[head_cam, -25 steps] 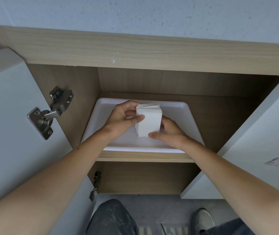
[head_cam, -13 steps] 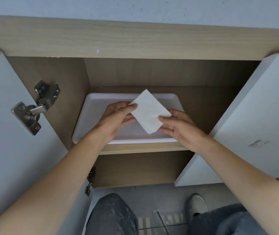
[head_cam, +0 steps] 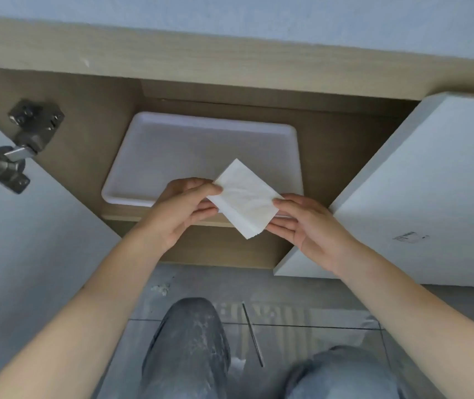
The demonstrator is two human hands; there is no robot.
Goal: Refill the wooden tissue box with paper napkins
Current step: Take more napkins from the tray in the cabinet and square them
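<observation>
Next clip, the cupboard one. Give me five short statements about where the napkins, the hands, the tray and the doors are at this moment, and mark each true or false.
1. Both hands hold the stack of napkins. True: the left hand grips its left end, the right hand its right end.
2. The napkins lie flat in the white tray. False: they are held up, over the tray's front edge.
3. The tray sits on a shelf inside the cupboard. True.
4. The cupboard doors are closed. False: the left door and the right door both stand open.
5. A wooden tissue box stands next to the tray. False: none is in view.
</observation>
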